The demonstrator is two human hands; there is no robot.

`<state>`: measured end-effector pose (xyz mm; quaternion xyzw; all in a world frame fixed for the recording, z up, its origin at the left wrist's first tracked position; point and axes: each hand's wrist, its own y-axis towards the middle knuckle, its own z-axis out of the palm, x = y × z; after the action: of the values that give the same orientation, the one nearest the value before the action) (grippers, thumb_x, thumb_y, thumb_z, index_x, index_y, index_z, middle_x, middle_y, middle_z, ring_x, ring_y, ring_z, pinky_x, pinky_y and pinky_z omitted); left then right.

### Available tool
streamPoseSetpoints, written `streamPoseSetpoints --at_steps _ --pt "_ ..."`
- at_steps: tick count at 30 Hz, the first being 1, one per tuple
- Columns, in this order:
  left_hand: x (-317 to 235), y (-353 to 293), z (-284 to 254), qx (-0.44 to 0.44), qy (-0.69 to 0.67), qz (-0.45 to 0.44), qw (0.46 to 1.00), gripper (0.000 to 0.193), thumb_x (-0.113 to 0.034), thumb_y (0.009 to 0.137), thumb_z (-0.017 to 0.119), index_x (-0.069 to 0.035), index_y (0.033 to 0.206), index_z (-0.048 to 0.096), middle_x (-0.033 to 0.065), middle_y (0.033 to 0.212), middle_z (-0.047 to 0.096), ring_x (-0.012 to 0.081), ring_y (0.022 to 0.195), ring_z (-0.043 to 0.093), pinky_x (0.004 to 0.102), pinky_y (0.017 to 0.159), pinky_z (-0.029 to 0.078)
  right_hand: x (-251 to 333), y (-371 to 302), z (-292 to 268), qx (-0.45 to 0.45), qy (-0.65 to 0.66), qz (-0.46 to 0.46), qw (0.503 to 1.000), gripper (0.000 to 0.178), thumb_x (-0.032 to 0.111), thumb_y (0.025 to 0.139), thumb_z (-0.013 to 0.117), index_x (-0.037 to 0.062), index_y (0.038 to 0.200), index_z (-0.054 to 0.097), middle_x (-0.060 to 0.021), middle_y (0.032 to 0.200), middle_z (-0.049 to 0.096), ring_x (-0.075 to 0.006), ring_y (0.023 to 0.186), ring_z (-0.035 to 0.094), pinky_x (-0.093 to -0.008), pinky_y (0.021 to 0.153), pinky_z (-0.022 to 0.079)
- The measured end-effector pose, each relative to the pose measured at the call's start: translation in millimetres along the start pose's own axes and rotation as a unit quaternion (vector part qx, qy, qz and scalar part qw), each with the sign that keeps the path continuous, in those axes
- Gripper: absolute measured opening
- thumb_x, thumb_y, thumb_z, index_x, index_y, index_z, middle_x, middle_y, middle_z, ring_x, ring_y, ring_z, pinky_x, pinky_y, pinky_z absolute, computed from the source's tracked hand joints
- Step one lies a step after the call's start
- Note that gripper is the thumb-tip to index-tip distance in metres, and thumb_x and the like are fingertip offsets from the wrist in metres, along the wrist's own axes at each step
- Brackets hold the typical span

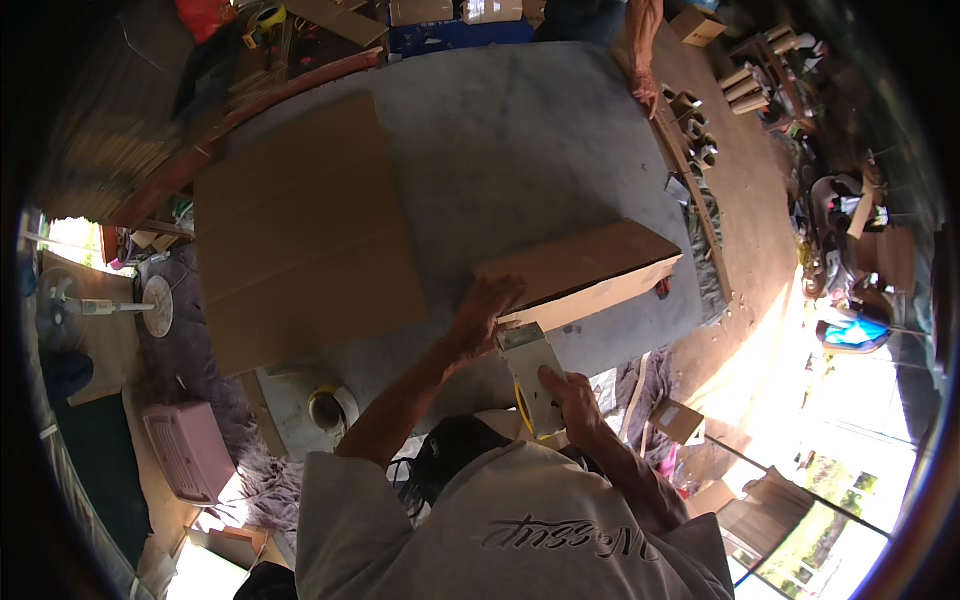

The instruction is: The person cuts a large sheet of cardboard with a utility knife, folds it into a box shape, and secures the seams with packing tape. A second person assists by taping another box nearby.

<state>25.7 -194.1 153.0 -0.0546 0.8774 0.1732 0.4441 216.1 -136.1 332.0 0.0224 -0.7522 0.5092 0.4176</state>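
- Right hand (575, 400): at 6 o'clock from the box, fingers closed around the side of a grey flat-sided tool (541, 372) with a yellow strip along its edge. How tightly it squeezes I cannot tell.
- The tool's upper end sits at the box's 7 o'clock corner; whether it touches the cardboard is unclear.
- Left hand (487, 305): at the box's 8 to 9 o'clock end, fingers partly bent and laid against that end. I cannot tell whether it grips or only steadies.
- Cardboard box (592, 262): long, low, lying on the grey table (500, 130) near its 5 o'clock edge, long axis running roughly from 8 to 2 o'clock.
- Handling, as a judgement: the box looks light, stiff along its folds, softer mid-panel and easily dented. Best held at the end corners, palms flat, not pinched mid-face. The tool looks rigid and the heavier of the 2, wanting a full wrap near its middle.
- Farther out: a flat cardboard sheet (310, 240) at 9 o'clock, a roll (346, 405) at 8, a co-worker's hand (647, 90) between 12 and 1, short tubes (690, 125) at 1.
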Motion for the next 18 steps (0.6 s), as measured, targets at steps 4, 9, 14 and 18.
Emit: streamPoseSetpoints --at_steps 4,9,14,18 --pt "14 -8 11 0.040 0.039 -0.015 0.998 0.073 -0.040 0.086 0.071 -0.004 0.145 0.047 0.0167 0.153 0.043 0.0366 0.143 0.038 0.0542 0.119 0.023 -22 -1 1 -0.001 0.059 0.034 0.998 0.047 0.043 0.095 0.057 -0.0030 0.091 0.069 -0.0057 0.076 0.066 -0.0137 0.070 0.060 -0.0315 0.064 0.047" --pt "-2 0 1 0.029 0.004 -0.028 0.999 0.069 -0.020 0.084 0.074 -0.004 0.145 0.047 0.0163 0.149 0.048 0.0354 0.142 0.039 0.0564 0.117 0.025 -59 0 -3 -0.006 0.079 0.037 0.996 0.049 0.045 0.093 0.059 -0.0019 0.091 0.069 -0.0053 0.075 0.065 -0.0128 0.068 0.060 -0.0308 0.063 0.046" --pt "1 -1 -9 0.077 0.020 -0.011 0.997 0.076 -0.015 0.081 0.074 -0.003 0.149 0.041 0.0179 0.152 0.043 0.0360 0.144 0.036 0.0564 0.118 0.025 -100 33 -7 0.010 0.052 -0.007 0.999 0.049 0.047 0.090 0.061 -0.0012 0.089 0.069 -0.0064 0.071 0.063 -0.0145 0.066 0.058 -0.0326 0.060 0.044" --pt "-7 12 -32 0.141 0.033 0.032 0.989 0.081 -0.011 0.078 0.074 0.001 0.150 0.036 0.0218 0.154 0.038 0.0371 0.143 0.036 0.0506 0.118 0.028 -133 71 -7 0.028 0.054 -0.054 0.997 0.049 0.047 0.090 0.062 -0.0012 0.095 0.069 -0.0034 0.073 0.064 -0.0119 0.064 0.058 -0.0287 0.057 0.044"
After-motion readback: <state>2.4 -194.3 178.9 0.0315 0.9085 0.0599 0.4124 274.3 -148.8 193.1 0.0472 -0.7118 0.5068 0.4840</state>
